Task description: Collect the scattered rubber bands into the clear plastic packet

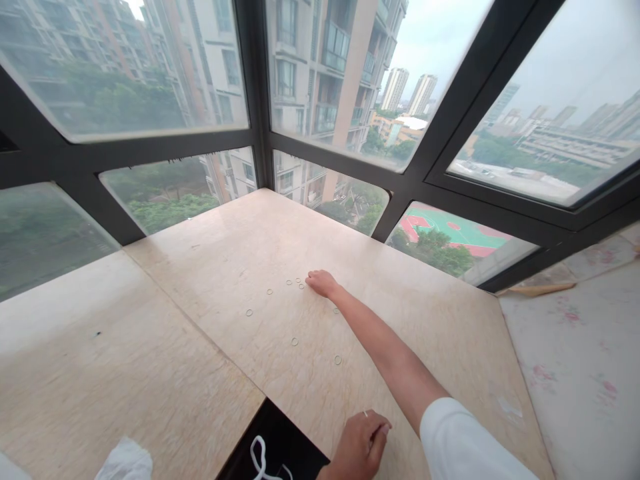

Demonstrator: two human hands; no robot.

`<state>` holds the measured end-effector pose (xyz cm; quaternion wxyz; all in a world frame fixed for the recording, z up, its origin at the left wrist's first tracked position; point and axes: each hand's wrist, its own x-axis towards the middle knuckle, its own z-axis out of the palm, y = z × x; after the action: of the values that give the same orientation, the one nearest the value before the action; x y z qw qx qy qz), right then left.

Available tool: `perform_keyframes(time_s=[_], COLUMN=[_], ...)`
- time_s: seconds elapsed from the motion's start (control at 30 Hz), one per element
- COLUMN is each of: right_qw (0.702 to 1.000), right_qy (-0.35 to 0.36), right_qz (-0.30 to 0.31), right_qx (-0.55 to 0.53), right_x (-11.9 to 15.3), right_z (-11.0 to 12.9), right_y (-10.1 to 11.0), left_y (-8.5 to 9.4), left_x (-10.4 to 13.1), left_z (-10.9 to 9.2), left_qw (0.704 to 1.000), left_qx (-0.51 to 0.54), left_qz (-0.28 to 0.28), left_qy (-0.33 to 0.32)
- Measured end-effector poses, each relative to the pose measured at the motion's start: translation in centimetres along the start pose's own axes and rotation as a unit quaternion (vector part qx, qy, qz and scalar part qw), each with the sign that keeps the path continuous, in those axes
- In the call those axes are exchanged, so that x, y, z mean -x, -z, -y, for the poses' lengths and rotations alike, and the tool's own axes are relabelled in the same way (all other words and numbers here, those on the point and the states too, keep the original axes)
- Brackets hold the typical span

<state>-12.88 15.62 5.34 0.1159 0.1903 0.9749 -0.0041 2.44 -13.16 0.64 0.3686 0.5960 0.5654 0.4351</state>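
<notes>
The left hand [361,443] is curling its fingers loosely near the sill's [150,373] near edge, pinching what looks like a small ring at the fingertips, though it is too small to tell for sure. Just left of it a black bag [280,447] with a white cord is lying. Farther out, loose rings [338,360] are lying scattered on the sill. The right hand [323,283] is reaching far forward, palm down, fingers resting at a cluster of rings [299,283]; whether it is gripping one cannot be told. Beyond, windows [350,87] are showing towers.
</notes>
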Motion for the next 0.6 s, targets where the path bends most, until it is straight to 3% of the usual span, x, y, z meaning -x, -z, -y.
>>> perform_keyframes(time_s=[0.2, 0.37, 0.5, 0.6], right_qw=[0.999, 0.994, 0.975, 0.936], right_qy=[-0.027, -0.055, -0.083, -0.108], right_qz=[0.017, 0.011, -0.047, -0.117], right_qx=[-0.015, -0.091, -0.202, -0.313], right_x=[1.1, 2.2, 4.3, 7.1], right_z=[-0.5, -0.2, 0.0, 0.1], right_y=[-0.5, -0.9, -0.9, -1.1], left_y=[-0.1, -0.2, -0.3, -0.4], left_x=[0.0, -0.2, -0.2, -0.1], left_z=[-0.1, -0.6, -0.8, -0.9], left_qw=[1.000, 0.999, 0.999, 0.999], left_qx=[0.003, 0.006, 0.001, 0.000], left_qz=[-0.010, -0.028, -0.031, -0.035], left_qy=[0.002, 0.020, 0.017, 0.016])
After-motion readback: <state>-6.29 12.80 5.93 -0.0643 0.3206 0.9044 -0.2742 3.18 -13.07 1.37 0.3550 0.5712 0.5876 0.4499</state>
